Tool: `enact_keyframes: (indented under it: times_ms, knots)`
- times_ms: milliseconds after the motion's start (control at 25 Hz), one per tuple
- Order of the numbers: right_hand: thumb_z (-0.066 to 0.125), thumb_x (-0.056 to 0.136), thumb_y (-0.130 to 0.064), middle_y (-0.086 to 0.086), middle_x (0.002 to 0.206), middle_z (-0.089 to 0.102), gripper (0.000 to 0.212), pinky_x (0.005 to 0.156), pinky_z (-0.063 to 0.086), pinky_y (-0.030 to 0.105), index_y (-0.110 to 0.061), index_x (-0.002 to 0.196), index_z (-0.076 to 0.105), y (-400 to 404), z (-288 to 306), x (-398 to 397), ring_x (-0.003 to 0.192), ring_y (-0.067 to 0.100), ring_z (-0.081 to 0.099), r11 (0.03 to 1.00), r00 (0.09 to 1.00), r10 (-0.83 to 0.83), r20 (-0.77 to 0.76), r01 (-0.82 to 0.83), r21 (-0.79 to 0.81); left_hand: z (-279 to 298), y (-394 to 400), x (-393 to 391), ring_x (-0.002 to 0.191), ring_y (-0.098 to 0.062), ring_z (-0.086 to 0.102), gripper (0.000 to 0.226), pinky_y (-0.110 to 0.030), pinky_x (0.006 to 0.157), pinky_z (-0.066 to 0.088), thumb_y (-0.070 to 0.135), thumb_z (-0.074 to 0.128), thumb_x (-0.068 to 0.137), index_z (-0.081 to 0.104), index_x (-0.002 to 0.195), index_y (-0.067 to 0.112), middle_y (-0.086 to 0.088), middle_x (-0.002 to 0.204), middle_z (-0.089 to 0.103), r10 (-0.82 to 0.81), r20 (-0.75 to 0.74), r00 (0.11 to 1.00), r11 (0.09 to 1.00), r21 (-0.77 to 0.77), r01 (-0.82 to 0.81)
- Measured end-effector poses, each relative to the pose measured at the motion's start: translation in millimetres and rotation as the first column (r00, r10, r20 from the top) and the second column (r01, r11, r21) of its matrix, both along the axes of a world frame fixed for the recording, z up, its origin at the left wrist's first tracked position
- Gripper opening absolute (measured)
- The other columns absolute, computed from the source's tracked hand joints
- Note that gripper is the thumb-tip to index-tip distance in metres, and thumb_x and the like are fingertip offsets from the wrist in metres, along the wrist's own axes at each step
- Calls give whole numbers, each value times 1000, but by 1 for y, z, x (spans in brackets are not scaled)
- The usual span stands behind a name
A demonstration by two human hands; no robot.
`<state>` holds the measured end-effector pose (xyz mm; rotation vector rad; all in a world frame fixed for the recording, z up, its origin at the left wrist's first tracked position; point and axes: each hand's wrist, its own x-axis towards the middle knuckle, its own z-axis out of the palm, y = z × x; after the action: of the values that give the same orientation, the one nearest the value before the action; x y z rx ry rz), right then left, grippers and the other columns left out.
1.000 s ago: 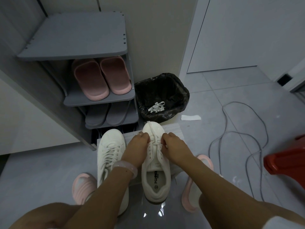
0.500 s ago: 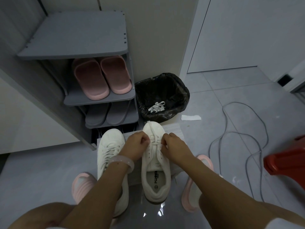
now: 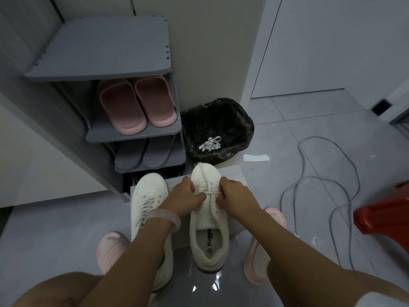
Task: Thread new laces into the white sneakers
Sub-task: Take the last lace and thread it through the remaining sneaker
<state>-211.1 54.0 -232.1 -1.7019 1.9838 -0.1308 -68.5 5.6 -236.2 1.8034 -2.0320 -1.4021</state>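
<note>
Two white sneakers stand side by side on the floor in front of me. The left sneaker [image 3: 147, 197] is laced. The right sneaker [image 3: 209, 237] has its opening toward me, and a white lace [image 3: 204, 173] runs over its toe. My left hand [image 3: 184, 196] grips the left side of the right sneaker's eyelet area, fingers curled on the lace there. My right hand [image 3: 234, 196] pinches the lace on the right side. Between the hands a short stretch of lace crosses the tongue.
A grey shoe rack [image 3: 132, 134] with pink slippers [image 3: 136, 105] and grey slippers stands ahead on the left. A black-lined bin [image 3: 218, 129] holding an old white lace sits beyond the toes. A grey cable [image 3: 309, 180] loops on the right floor, near a red stool [image 3: 385, 213].
Both hands have stayed at the right sneaker's eyelets, shifting only slightly; the left hand's thumb now reaches further toward the middle of the tongue.
</note>
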Motion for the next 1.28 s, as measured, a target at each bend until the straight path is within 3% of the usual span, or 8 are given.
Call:
enact_keyframes:
  times_ms: [240,400,680,840,1040,1120,1200,1280]
  knots:
    - [42,91,-10,11,107,57,21,69,41,32,-7,110,51,6,2,-4,93,26,55,1000,990,-12,-140,12,-1,-3,7,-10,108,-26,50,42,-35,91,42,29,56,87,48,127,16,-10,113,49,-106,147,983,941,-303,147]
    - [44,93,-15,10,110,57,24,75,44,30,-8,105,64,6,3,-17,103,26,53,989,962,-150,-230,146,-34,-9,5,-25,116,-25,41,34,-33,97,36,29,62,84,62,117,21,-6,122,46,-13,89,996,941,-336,43]
    - [47,87,-8,10,103,66,23,74,42,25,-8,103,63,-3,9,-8,96,23,60,924,871,-377,314,376,66,6,5,-38,118,-27,40,16,-38,97,29,20,43,89,56,82,21,-4,110,53,84,34,996,987,-137,-79]
    - [45,91,-9,6,104,64,23,87,51,33,-12,106,63,-7,21,-3,91,19,60,784,445,-587,676,519,339,15,9,-37,87,-22,57,20,-34,81,46,11,43,83,52,83,29,-4,80,60,340,-359,869,938,190,-289]
    - [47,94,-7,3,75,61,15,73,50,22,-12,87,59,-16,41,-13,70,12,61,611,-190,-456,870,644,461,45,-18,-1,58,-14,47,15,-22,54,40,2,38,90,40,95,15,-4,76,48,758,-535,372,563,251,-787]
    - [42,95,-4,3,71,56,17,68,49,22,-11,91,57,-19,54,-23,62,12,56,524,-234,-384,893,741,420,58,-24,19,64,-17,48,11,-21,57,43,6,37,92,39,98,15,1,78,46,740,-500,450,551,67,-832]
    - [37,97,-4,3,76,58,19,55,45,19,-10,102,54,-18,69,-29,54,9,49,481,-75,-417,906,827,290,64,-22,35,74,-20,49,14,-17,64,41,9,37,94,48,102,14,1,82,49,594,-238,769,749,-184,-636]
    - [35,96,-4,0,84,62,22,47,40,17,-15,110,48,-16,77,-30,45,7,45,489,37,-421,907,851,192,62,-19,44,92,-28,53,22,-23,77,38,16,40,94,55,109,8,-10,104,57,350,159,923,924,-221,-312]
